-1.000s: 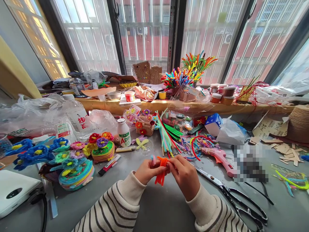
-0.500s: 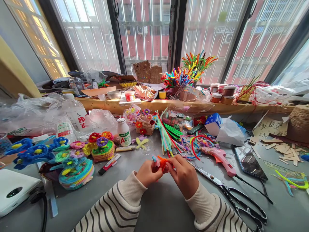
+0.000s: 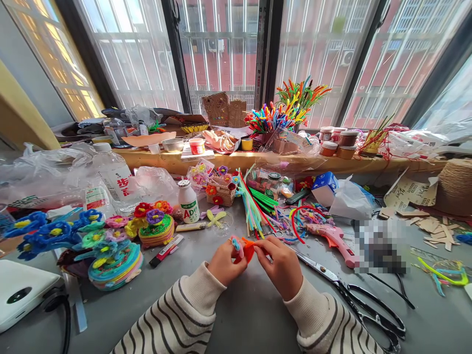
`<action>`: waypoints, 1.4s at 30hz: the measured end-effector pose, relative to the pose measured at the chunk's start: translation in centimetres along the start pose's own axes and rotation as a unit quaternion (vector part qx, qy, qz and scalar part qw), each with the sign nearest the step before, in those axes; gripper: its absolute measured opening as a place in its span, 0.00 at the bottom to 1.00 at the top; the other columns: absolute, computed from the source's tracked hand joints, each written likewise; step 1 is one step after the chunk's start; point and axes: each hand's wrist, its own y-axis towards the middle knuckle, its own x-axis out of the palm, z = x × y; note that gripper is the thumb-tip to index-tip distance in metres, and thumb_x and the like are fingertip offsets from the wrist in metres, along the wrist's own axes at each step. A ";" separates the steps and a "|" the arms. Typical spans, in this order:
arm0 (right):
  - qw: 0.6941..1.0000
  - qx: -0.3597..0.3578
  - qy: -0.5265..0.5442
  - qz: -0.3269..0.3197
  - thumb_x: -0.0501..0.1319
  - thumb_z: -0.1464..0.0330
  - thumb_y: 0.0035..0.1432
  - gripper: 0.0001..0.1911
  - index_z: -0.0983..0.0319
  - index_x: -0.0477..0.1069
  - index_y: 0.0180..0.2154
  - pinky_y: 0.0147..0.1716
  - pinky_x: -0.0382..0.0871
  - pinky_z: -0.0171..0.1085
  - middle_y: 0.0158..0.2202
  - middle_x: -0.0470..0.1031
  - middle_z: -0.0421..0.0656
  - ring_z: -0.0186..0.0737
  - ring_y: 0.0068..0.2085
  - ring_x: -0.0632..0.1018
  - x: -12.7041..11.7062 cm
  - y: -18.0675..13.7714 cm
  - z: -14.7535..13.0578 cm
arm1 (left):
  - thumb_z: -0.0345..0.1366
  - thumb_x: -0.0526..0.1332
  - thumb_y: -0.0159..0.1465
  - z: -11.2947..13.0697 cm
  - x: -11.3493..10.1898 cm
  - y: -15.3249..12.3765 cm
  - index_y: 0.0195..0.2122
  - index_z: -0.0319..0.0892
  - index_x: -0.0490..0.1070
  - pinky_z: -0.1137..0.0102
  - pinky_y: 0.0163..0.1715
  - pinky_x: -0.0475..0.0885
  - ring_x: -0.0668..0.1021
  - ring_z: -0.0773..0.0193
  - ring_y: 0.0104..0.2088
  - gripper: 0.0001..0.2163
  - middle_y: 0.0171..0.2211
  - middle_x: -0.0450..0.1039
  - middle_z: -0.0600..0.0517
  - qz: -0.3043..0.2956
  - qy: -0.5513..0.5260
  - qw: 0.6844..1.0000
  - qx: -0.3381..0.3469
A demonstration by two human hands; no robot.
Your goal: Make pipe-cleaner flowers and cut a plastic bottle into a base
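Above the near part of the table, my left hand [image 3: 227, 263] is closed on a small piece of orange pipe cleaner [image 3: 249, 249] bent into loops. A pink and light blue fuzzy piece [image 3: 237, 246] pokes out beside it from the same fingers. My right hand [image 3: 279, 265] pinches the orange pipe cleaner's right end between thumb and forefinger. Fingers cover part of both pieces. Just right of my right hand lie big black-handled scissors [image 3: 334, 276], blades pointing toward it. A bundle of loose pipe cleaners [image 3: 250, 206] lies beyond my hands.
A pink glue gun [image 3: 337, 241] with a cable rests right of centre. On the left stand pipe-cleaner flowers on a round layered base [image 3: 116, 268], a white bottle [image 3: 188, 201] and a red box cutter [image 3: 165, 250]. Wood scraps [image 3: 438, 231] lie far right.
My left hand has turned slightly, showing more of the pink and blue piece. My right fingers have drawn the orange end a little up, away from the left hand.
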 end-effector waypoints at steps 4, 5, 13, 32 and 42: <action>1.000 0.008 0.017 0.015 0.50 0.70 0.54 0.10 0.63 0.69 0.31 0.29 0.62 0.31 0.26 0.69 0.42 0.33 0.27 0.70 -0.2 0.1 0.0 | 0.33 0.58 0.46 0.0 -0.1 0.0 0.23 0.37 0.67 0.73 0.27 0.67 0.70 0.67 0.26 0.05 0.23 0.68 0.51 -0.028 -0.058 0.998 -0.030; 0.999 0.012 0.024 0.019 0.50 0.70 0.54 0.10 0.63 0.69 0.31 0.28 0.62 0.31 0.26 0.68 0.42 0.33 0.27 0.70 -0.3 0.2 0.0 | 0.34 0.59 0.46 0.1 -0.2 0.0 0.26 0.37 0.68 0.72 0.30 0.67 0.71 0.66 0.28 0.07 0.25 0.69 0.51 -0.052 -0.096 0.993 -0.042; 0.997 -0.001 0.071 0.014 0.51 0.71 0.53 0.09 0.63 0.69 0.33 0.25 0.62 0.31 0.26 0.68 0.41 0.32 0.25 0.69 -0.7 0.0 -0.6 | 0.47 0.57 0.49 1.1 -0.7 0.1 0.27 0.33 0.69 0.67 0.32 0.68 0.74 0.63 0.27 0.18 0.25 0.72 0.47 -0.134 -0.292 0.938 -0.128; 0.994 -0.087 -0.021 0.069 0.50 0.71 0.55 0.12 0.65 0.68 0.39 0.28 0.64 0.31 0.25 0.69 0.43 0.33 0.27 0.71 -0.5 -0.6 -0.7 | 0.37 0.68 0.35 0.8 -1.1 0.2 0.21 0.35 0.72 0.73 0.27 0.66 0.72 0.70 0.21 0.13 0.17 0.71 0.53 -0.062 -0.410 0.884 -0.217; 0.985 -0.141 -0.091 0.027 0.49 0.73 0.54 0.16 0.63 0.64 0.45 0.23 0.60 0.30 0.19 0.66 0.39 0.30 0.21 0.67 -0.9 -0.2 -0.7 | 0.40 0.66 0.38 0.6 -1.2 0.3 0.19 0.34 0.71 0.74 0.24 0.65 0.70 0.71 0.20 0.13 0.16 0.69 0.52 -0.077 -0.350 0.914 -0.193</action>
